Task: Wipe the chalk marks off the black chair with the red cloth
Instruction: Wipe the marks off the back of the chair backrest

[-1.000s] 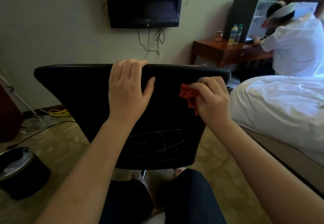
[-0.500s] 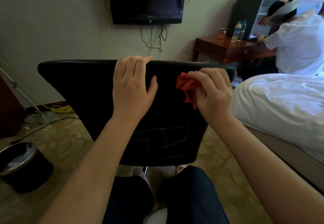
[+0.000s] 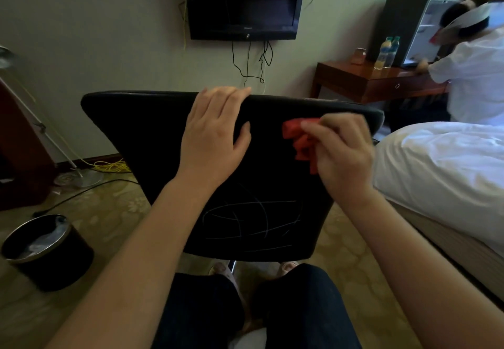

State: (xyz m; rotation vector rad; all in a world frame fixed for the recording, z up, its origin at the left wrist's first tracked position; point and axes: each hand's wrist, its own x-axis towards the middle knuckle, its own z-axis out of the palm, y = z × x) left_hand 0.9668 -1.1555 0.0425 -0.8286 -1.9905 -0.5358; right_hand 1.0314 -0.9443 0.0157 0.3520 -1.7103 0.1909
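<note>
The back of the black chair (image 3: 141, 127) faces me at the centre of the view. Thin white chalk marks (image 3: 251, 220) cross its lower middle. My left hand (image 3: 215, 135) grips the top edge, fingers hooked over it and thumb on the near face. My right hand (image 3: 343, 152) holds the bunched red cloth (image 3: 297, 138) against the upper right of the backrest, well above the chalk marks.
A white bed (image 3: 441, 163) lies close on the right. A black bin (image 3: 46, 250) stands on the floor at the left, with cables and a lamp base (image 3: 81, 178) behind it. Another person in white (image 3: 474, 75) is at the wooden desk (image 3: 365, 81). My knees are below the chair.
My right hand with the cloth has shifted slightly up and left across the upper backrest. The left hand keeps its hold on the top edge.
</note>
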